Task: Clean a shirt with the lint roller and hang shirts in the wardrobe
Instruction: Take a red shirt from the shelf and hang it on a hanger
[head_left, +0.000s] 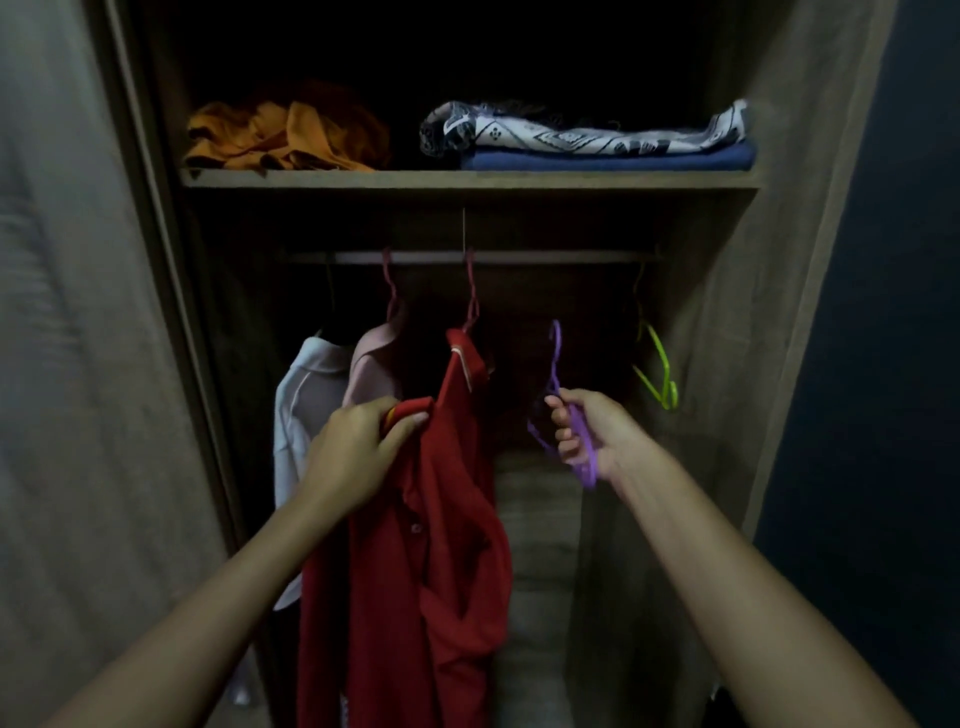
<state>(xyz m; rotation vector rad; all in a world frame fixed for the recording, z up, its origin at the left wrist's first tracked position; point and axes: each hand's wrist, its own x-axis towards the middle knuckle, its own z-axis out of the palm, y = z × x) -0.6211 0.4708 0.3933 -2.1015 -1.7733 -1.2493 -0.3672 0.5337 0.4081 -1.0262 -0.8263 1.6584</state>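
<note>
Dim wardrobe hides its rail ends while the left hand pinches the red shirt collar and right hand fingers curl round a purple hanger.

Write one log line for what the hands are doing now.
left hand: holds red shirt collar | right hand: holds purple hanger, off rail | green hanger: empty

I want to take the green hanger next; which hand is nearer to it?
Right. The right hand, holding the purple hanger, is just left of the green hanger; the left hand grips the red shirt, farther left.
</note>
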